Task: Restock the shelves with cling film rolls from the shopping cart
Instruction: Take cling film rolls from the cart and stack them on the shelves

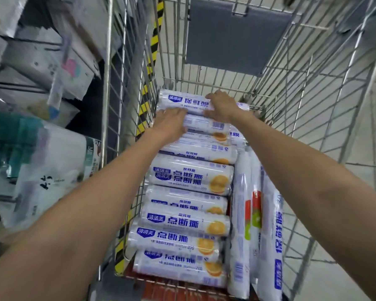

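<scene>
— How far along were we?
— Barely begun: our shopping cart (107,83) lay full of cling film rolls (189,177), most crosswise, a few lengthwise on the right.
— Our hands?
— Our right hand (223,107) had its fingers curled round the farthest roll (182,100), which lay crosswise at the cart's far end. Our left hand (172,124) touched it, but we couldn't tell its grip.

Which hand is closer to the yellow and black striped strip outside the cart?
Left. The left hand sits just right of the striped strip; the right hand grips the far roll, further right, away from it.
</scene>
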The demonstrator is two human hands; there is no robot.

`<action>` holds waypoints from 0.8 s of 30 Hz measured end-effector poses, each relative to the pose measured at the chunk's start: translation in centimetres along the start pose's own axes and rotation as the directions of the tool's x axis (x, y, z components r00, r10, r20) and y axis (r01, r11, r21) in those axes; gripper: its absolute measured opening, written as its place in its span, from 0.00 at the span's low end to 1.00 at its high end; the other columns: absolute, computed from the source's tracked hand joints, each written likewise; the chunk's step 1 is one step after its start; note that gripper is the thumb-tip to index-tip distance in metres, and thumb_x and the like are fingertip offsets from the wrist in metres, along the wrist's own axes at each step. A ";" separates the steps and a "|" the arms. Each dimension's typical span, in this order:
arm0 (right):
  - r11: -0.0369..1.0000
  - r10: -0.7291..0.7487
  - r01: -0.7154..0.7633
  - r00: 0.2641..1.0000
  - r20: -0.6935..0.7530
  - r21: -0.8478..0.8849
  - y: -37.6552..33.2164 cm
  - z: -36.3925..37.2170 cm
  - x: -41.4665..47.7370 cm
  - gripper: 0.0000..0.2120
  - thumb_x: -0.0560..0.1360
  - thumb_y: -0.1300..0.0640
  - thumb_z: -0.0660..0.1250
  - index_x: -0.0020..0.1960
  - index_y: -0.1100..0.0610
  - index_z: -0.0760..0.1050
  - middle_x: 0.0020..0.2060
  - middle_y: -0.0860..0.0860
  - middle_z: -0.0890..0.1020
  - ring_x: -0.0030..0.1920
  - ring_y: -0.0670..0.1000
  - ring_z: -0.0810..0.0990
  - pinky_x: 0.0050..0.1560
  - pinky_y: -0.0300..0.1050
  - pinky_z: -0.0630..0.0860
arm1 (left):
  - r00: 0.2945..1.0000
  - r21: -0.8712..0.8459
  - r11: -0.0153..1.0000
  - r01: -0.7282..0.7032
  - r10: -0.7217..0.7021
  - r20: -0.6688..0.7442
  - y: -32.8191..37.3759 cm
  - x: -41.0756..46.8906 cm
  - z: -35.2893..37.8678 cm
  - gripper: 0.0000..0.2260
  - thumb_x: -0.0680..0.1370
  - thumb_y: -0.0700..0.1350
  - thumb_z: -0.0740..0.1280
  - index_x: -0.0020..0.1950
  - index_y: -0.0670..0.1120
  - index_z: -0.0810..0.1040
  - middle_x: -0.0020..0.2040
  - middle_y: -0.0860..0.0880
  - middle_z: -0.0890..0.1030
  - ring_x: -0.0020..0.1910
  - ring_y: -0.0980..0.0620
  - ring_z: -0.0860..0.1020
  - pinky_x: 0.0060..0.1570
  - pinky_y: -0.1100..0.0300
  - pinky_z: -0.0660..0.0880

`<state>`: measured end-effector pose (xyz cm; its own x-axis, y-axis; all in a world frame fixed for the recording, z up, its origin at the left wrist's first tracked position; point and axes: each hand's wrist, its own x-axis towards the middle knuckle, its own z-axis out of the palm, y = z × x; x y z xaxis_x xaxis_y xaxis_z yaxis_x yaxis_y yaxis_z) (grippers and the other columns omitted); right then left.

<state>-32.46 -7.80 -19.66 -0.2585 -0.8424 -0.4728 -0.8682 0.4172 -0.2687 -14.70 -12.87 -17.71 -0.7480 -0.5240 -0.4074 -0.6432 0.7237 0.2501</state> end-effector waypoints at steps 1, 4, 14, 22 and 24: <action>0.999 -0.015 0.015 1.000 0.007 -0.037 0.1 0.0 0.2 0.25 0.77 0.47 0.65 0.69 0.58 0.67 0.65 0.60 0.69 0.66 0.60 0.66 0.64 0.53 0.65 | 1.000 0.023 1.000 0.007 -0.006 -0.010 0.1 0.2 0.0 0.25 0.78 0.47 0.65 0.73 0.43 0.63 0.71 0.44 0.68 0.70 0.44 0.64 0.70 0.46 0.59; 0.999 -0.036 0.036 0.999 -0.002 -0.014 0.2 -1.1 -0.5 0.19 0.76 0.47 0.66 0.59 0.60 0.73 0.60 0.59 0.70 0.63 0.59 0.65 0.62 0.50 0.64 | 1.000 0.129 0.992 0.010 -0.006 -0.031 0.7 0.8 -0.3 0.23 0.76 0.48 0.67 0.69 0.43 0.68 0.68 0.42 0.68 0.68 0.44 0.63 0.69 0.48 0.60; 0.666 0.075 0.051 0.988 -0.134 0.744 0.2 -10.9 -14.2 0.10 0.76 0.55 0.67 0.54 0.56 0.70 0.43 0.47 0.81 0.39 0.42 0.82 0.42 0.41 0.79 | 0.985 -0.418 0.901 0.117 -0.158 -0.065 3.0 -5.7 -6.7 0.27 0.75 0.50 0.70 0.68 0.41 0.63 0.59 0.42 0.76 0.54 0.43 0.77 0.54 0.50 0.74; 0.381 -0.047 0.081 0.997 -0.068 0.921 -5.6 -13.3 -26.9 0.20 0.68 0.50 0.69 0.55 0.61 0.74 0.43 0.56 0.80 0.41 0.52 0.82 0.40 0.43 0.80 | 0.901 -0.930 0.326 0.168 -0.434 0.010 4.6 -23.0 -11.5 0.25 0.68 0.44 0.76 0.62 0.43 0.72 0.56 0.45 0.80 0.49 0.49 0.79 0.54 0.51 0.74; 0.304 -0.147 0.063 0.989 -0.018 0.951 -8.2 -12.4 -29.8 0.23 0.65 0.50 0.73 0.55 0.63 0.74 0.40 0.56 0.79 0.36 0.49 0.81 0.34 0.40 0.78 | 0.890 -0.977 0.200 0.076 -0.456 -0.024 5.9 -27.6 -11.6 0.16 0.70 0.37 0.73 0.55 0.44 0.73 0.48 0.43 0.83 0.41 0.48 0.81 0.47 0.54 0.76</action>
<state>-22.91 9.59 7.05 -0.1361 -0.9007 -0.4126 0.1224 0.3980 -0.9092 0.19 0.64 5.23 -0.3763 -0.8070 -0.4551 -0.3454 -0.3336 0.8771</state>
